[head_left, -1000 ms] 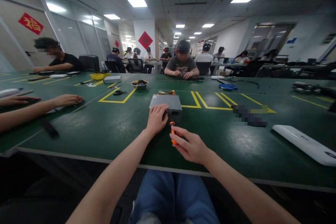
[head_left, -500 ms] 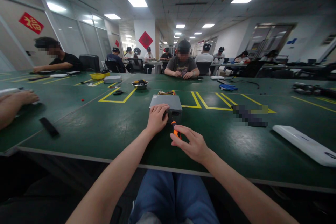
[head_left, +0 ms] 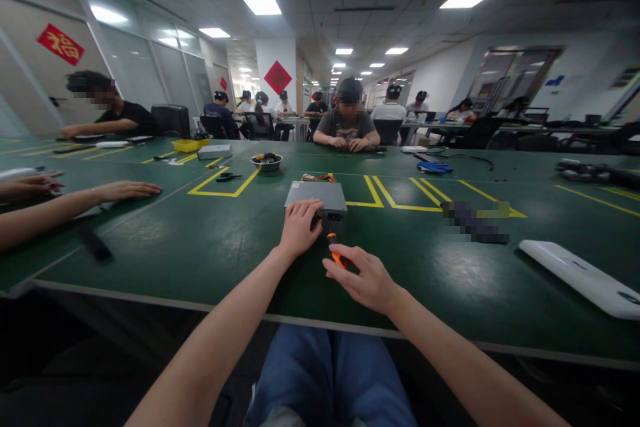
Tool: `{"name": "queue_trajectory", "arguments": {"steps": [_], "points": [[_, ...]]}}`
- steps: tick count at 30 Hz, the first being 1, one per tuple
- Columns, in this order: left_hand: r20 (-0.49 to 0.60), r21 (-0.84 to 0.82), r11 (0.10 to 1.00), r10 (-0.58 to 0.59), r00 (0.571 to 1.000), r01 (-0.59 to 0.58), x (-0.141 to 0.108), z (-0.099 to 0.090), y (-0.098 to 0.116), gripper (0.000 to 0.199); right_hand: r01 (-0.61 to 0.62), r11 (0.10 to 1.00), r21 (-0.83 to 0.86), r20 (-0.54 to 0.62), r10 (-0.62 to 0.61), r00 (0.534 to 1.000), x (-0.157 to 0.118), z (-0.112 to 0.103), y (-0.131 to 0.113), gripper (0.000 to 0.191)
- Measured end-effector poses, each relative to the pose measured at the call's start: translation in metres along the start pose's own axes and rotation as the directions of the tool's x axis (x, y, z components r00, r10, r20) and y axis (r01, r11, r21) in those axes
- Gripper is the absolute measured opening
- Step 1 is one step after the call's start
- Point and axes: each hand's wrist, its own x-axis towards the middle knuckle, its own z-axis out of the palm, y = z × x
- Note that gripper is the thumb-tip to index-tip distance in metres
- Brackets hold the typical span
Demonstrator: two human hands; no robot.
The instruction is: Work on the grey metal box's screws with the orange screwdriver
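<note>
A grey computer power supply (head_left: 325,193) sits on the green table in front of me, its socket side facing me and a bundle of coloured cables (head_left: 316,177) behind it. My left hand (head_left: 301,223) grips its near left corner, with fingers over the top and thumb at the front face. In my right hand (head_left: 363,273) is an orange and black screwdriver (head_left: 336,250), held by the handle between thumb and fingers. It points at the front of the power supply; whether the tip touches a screw is too small to tell.
From the left, a co-worker's hand (head_left: 127,191) lies on the table beyond a black strip-like object (head_left: 94,242). A metal bowl (head_left: 267,161) with tools stands behind. To the right are a pixelated dark object (head_left: 475,221) and a long white device (head_left: 583,277). Several people sit farther back.
The co-worker's arm at the left has stretched rightward over the table. My right hand and the screwdriver have barely shifted; my left hand stays on the power supply.
</note>
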Motion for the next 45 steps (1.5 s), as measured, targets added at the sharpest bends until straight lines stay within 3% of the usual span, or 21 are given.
{"name": "queue_trajectory", "arguments": {"steps": [6, 12, 21, 28, 31, 37, 45], "points": [[0.001, 0.005, 1.0, -0.006, 1.0, 0.006, 0.0, 0.0, 0.001, 0.037, -0.025, 0.996, 0.08, 0.044, 0.021, 0.999, 0.001, -0.004, -0.001, 0.028], [0.003, 0.003, 1.0, -0.001, 1.0, 0.001, 0.0, -0.001, 0.002, 0.037, -0.097, 0.987, 0.127, -0.047, 0.104, 0.993, -0.007, 0.007, 0.003, 0.028], [0.005, 0.006, 1.0, -0.005, 1.0, 0.005, -0.001, 0.0, 0.0, 0.037, -0.078, 0.991, 0.112, 0.133, 0.063, 0.989, -0.005, 0.002, 0.0, 0.031], [0.014, 0.004, 1.0, -0.009, 1.0, 0.008, 0.0, 0.0, 0.001, 0.038, -0.171, 0.974, 0.15, -0.004, 0.173, 0.985, -0.011, 0.013, 0.006, 0.027], [0.016, -0.001, 1.0, -0.017, 1.0, 0.017, 0.0, -0.001, 0.002, 0.038, -0.189, 0.971, 0.147, 0.027, 0.187, 0.982, -0.01, 0.011, 0.006, 0.028], [0.002, 0.001, 1.0, -0.007, 1.0, 0.007, 0.0, -0.001, 0.002, 0.037, -0.09, 0.994, 0.065, 0.119, 0.082, 0.989, -0.007, 0.008, 0.005, 0.028], [0.007, 0.006, 1.0, 0.0, 1.0, 0.0, 0.0, -0.001, 0.002, 0.037, -0.225, 0.937, 0.268, 0.034, 0.224, 0.974, -0.008, 0.012, 0.003, 0.032]]}}
